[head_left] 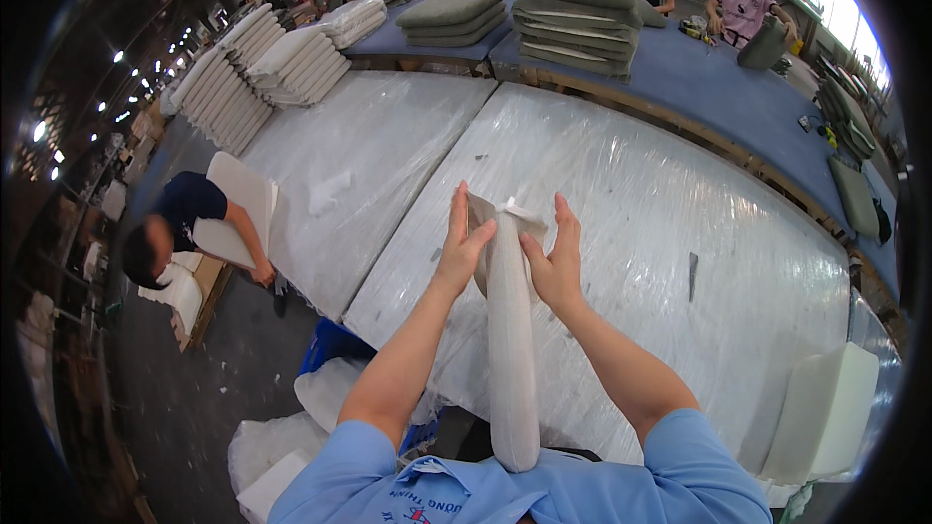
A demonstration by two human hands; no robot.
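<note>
Foam cushion (512,349) in pale cover | stood on edge between chest and plastic-wrapped tabletop (680,233) | left hand (462,243) and right hand (555,262) flat-fingered, pressing cover's top corners, thumbs pinching fabric | step, judged: seating cover over far end | next calls for even tugging both sides.

The person wears a light blue short-sleeved shirt (544,490), its 2 sleeves ending above the elbows, so both forearms are bare down to the wrists. Across the chest, at the lower edge of the view, runs a line of dark blue embroidered lettering with a small red and blue emblem just below it. The left hand (464,245) and the right hand (555,267) are bare, with no gloves, rings, watch or wristbands visible.
</note>
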